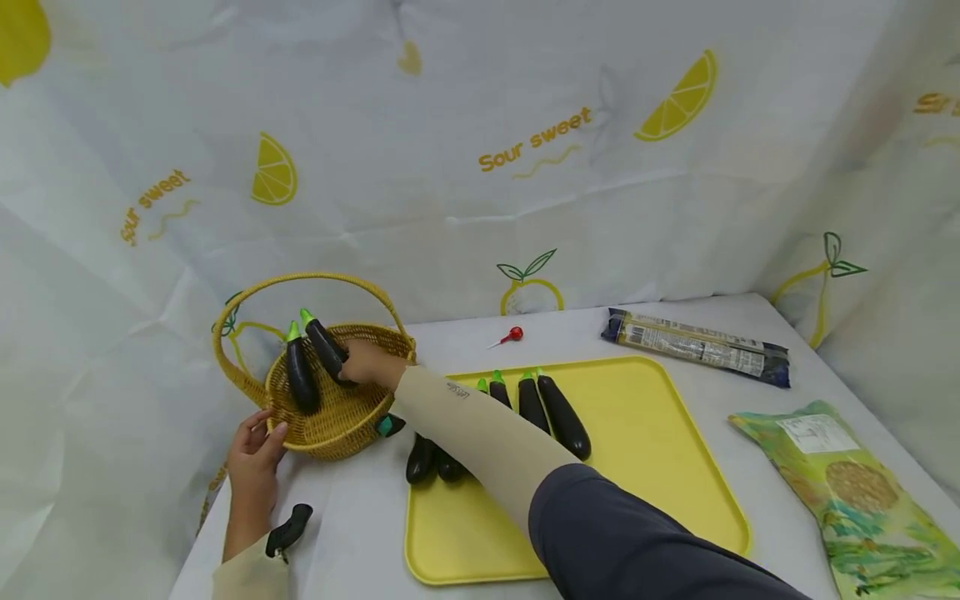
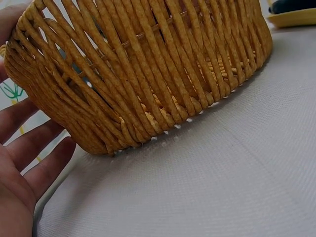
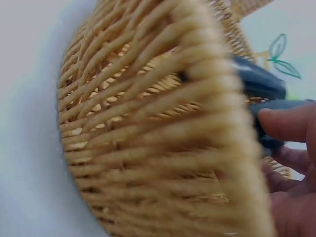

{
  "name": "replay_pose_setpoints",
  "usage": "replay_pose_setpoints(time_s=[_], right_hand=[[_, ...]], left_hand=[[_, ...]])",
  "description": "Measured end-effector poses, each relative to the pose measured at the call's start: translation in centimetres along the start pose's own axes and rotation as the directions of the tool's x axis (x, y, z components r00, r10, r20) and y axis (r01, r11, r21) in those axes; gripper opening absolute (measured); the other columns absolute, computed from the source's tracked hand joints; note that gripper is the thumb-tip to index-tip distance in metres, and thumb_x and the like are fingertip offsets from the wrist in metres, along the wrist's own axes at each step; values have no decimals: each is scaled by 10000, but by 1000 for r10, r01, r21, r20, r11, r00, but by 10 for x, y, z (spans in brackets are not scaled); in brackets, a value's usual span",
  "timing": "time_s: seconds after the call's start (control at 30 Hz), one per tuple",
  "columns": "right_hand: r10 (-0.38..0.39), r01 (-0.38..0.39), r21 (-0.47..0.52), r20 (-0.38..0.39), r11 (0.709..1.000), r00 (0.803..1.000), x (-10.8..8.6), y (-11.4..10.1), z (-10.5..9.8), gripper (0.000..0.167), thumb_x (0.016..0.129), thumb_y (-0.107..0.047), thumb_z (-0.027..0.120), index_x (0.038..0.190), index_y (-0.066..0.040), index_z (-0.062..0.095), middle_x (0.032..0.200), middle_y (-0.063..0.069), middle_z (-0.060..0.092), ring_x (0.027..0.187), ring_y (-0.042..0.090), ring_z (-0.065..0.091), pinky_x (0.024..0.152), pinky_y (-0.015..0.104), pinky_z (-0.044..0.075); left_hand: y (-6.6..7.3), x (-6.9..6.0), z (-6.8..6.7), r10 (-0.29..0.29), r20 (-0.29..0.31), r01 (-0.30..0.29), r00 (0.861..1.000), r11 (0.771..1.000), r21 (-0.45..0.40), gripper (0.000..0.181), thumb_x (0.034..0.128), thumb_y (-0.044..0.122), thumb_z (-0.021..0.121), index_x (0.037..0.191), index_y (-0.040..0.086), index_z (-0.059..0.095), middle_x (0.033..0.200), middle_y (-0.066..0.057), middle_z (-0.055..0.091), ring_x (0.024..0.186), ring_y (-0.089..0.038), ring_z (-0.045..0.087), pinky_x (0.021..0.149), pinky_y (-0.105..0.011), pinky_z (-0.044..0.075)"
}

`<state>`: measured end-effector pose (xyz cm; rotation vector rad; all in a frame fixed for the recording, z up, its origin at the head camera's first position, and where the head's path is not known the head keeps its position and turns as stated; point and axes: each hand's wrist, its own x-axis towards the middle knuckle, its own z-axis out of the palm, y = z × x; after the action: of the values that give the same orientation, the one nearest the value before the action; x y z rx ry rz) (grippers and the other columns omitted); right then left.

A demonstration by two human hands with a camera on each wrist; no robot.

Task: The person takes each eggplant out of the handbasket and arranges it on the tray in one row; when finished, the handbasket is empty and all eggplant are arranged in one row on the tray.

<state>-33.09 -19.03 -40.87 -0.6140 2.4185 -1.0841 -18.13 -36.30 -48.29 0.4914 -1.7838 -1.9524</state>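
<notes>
A yellow wicker basket [image 1: 330,446] with a tall arched handle stands at the left of the table. Inside it, one dark eggplant [image 1: 302,375] with a green stem end leans against the back. My right hand [image 1: 369,364] reaches over the basket's right rim and grips a second eggplant [image 1: 324,346] between thumb and fingers. In the right wrist view, the woven wall hides part of this eggplant. My left hand [image 1: 255,462] touches the basket's left front side, its fingers [image 2: 37,143] fairly straight and spread along the outer weave. Several eggplants [image 1: 564,417] lie on a yellow tray [image 1: 637,500], partly covered by my right sleeve.
Behind the tray lies a red-wrapped lollipop [image 1: 514,334]. A long dark-ended packet [image 1: 697,346] is at the back right, with a green printed bag [image 1: 862,500] nearer on the right. A white printed cloth [image 1: 450,167] hangs behind the table.
</notes>
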Motion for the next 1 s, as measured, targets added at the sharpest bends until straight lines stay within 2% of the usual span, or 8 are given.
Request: replay_pose_setpoints(time_s=[0.13,0.27,0.43,0.57,0.73,0.9,1.0], right_hand=[[-5,-1,133,48,991,999,-13,-1,-11,570,959,-135,626,1478,-101,393,1380,47,506,911,156,601,788,368,526],[-27,12,251,57,968,998,-33,-2,-26,580,939,-105,654,1465,-91,409,1392,66,485,1007,175,608,829,369,531],[-101,70,343,72,937,992,-64,6,-44,650,906,-100,698,1472,-95,377,1300,108,539,991,192,628,812,385,541],[-140,97,344,101,934,985,-88,20,-56,801,883,-115,726,1531,-152,258,1206,97,574,964,164,623,847,425,525],[-143,96,339,117,936,983,-116,39,-63,888,867,-146,749,1555,-159,188,1304,127,494,916,179,627,840,434,528],[-121,86,329,85,941,989,-141,52,-68,793,879,-231,739,1509,-111,273,1293,133,488,918,173,621,785,392,552],[-88,71,265,55,962,995,-155,61,-73,763,894,-312,711,1489,-76,296,1312,142,508,901,170,645,788,370,552]], left_hand=[[-1,2,-3,-6,-15,7,1000,1000,17,453,887,150,730,1298,110,543,1345,-109,513,1090,-129,562,770,-134,495],[-2,4,-3,1,-5,-1,1000,1000,-6,456,883,136,733,1294,90,542,1329,-111,518,1083,-128,571,774,-154,505],[-3,4,-3,-10,-9,10,1000,1000,7,446,883,140,734,1289,114,551,1319,-99,522,1075,-118,571,764,-145,502],[-3,3,-2,-27,-11,27,1000,1000,-2,450,881,145,737,1289,119,549,1336,-115,506,1086,-130,564,765,-141,500],[-3,1,-1,-30,-2,30,1000,999,-14,461,876,148,741,1289,100,540,1333,-120,509,1088,-138,565,767,-151,505],[-3,0,-1,-22,-12,23,1000,1000,9,443,880,160,739,1282,128,554,1308,-94,527,1054,-124,577,757,-140,501],[-1,-1,0,-13,-5,13,1000,1000,-3,450,881,155,737,1289,121,551,1301,-95,532,1033,-121,589,757,-146,504]])
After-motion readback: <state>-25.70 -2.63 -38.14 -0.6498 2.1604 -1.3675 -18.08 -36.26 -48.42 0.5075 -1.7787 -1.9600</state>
